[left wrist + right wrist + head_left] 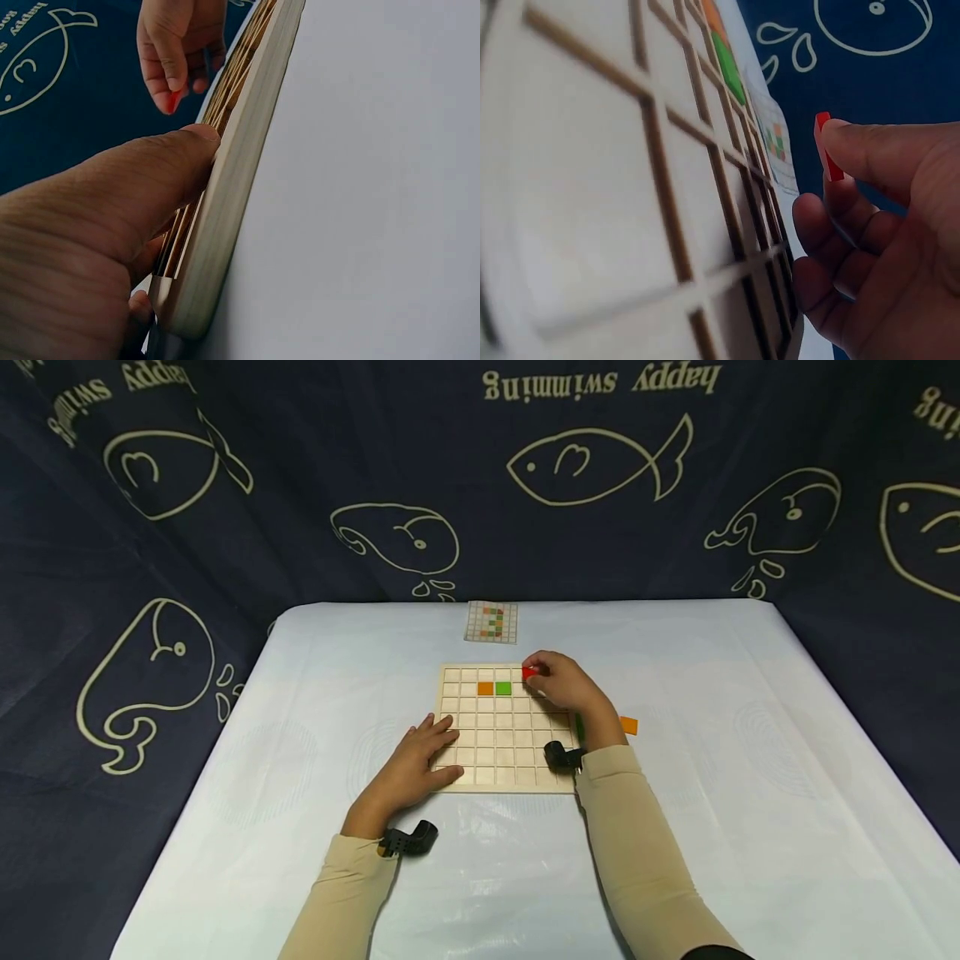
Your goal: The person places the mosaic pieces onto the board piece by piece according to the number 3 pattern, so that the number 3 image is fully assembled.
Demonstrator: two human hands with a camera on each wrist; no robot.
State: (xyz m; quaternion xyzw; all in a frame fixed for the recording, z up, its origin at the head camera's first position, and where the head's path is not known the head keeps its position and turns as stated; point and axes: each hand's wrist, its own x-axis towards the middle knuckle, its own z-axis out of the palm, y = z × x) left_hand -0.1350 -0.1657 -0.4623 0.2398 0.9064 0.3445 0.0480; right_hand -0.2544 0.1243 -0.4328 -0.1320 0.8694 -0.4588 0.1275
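Note:
A square wooden grid board (486, 720) lies on the table, with an orange tile (485, 688) and a green tile (503, 688) side by side in its second row from the far edge. My right hand (558, 681) pinches a red tile (826, 146) between thumb and fingertips, held above the board's far right part. The tile stands on edge in the right wrist view. On the board's left side rests my left hand (420, 760), fingers spread, its thumb (180, 154) across the near left edge.
Beyond the board lies a small pattern card (491, 622) printed with a coloured grid. Another orange tile (629, 725) is on the table right of the board, and a dark green piece (580, 727) shows partly behind the right forearm. A dark printed cloth (480, 552) hangs behind the table.

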